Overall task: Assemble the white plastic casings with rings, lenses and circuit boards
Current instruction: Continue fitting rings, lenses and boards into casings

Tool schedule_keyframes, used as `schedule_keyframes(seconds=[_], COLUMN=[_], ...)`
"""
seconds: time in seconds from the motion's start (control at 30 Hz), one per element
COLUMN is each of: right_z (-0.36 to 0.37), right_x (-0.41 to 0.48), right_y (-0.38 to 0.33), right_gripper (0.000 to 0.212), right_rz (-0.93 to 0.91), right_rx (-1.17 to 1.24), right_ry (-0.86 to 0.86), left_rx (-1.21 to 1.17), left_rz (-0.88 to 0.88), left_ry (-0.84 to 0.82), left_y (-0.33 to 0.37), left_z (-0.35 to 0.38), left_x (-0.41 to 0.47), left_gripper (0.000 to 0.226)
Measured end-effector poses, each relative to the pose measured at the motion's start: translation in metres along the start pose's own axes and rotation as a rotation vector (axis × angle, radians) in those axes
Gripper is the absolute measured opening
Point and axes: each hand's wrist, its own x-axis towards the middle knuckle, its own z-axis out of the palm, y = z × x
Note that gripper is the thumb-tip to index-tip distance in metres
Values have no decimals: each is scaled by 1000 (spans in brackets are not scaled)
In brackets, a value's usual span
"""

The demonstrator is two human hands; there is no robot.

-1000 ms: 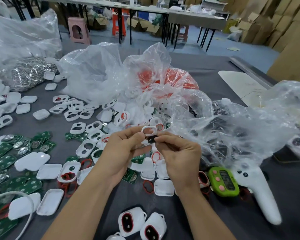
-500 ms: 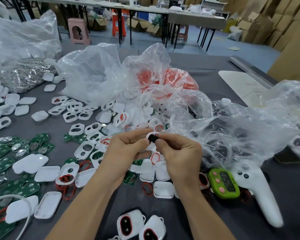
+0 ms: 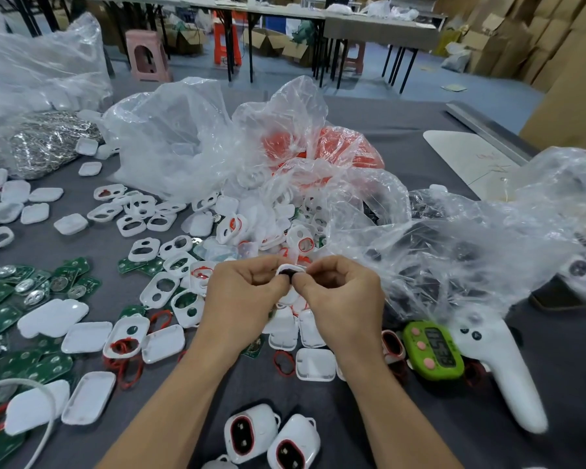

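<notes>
We see both hands hovering just above the grey counter (image 3: 403,130), meeting at one white casing (image 3: 290,267). The left hand (image 3: 241,296) pinches the casing by its edge. The right hand (image 3: 342,299) has its grip closed, thumb and forefinger, on a small dark lens (image 3: 287,274) set against the casing's opening. We judge the step in hand to be seating the lens. The next move calls for a square, even press until the lens sits flush, then a circuit board (image 3: 0,296) from the green spread at left. Loose red rings (image 3: 285,362) lie below the hands, and two finished casings (image 3: 251,431) rest nearest us.
</notes>
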Motion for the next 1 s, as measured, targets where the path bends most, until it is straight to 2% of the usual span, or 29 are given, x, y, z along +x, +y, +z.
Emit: schedule_keyframes(seconds=[0.1,0.27,0.43,0.63,0.7,0.8,0.9,0.93,1.0], right_z=[-2,-5,-5,-5,-6,-5,-5,-6,-10], right_x=[-2,-2,0,2,2,3,5,6,7], right_y=[-3,-4,-4,-7,-8,-8,-7,-5,0], right_gripper=[8,13,7,9,5,14,27,30,27], right_rz=[-21,25,99,115,124,182,280,254,78], right_rx=[8,-30,41,228,256,304,388,337,10], right_ry=[-93,-85,-96,-158,-165,-188,-205,-176,-108], left_rx=[-42,141,193,-62,-107,-188,-173,-97,110], left_rz=[-44,14,33,-37,-56,-93,-65,-40,4], left_ry=[-4,39,26,37,-9,-89,37,120,288], left_y=[3,5,6,6,6,7,6,5,4], left_z=[-1,1,2,0,-7,-15,-20,-21,-25], left_x=[-1,-4,-5,-4,-1,1,4,6,7], left_gripper=[36,45,44,43,41,34,31,32,32])
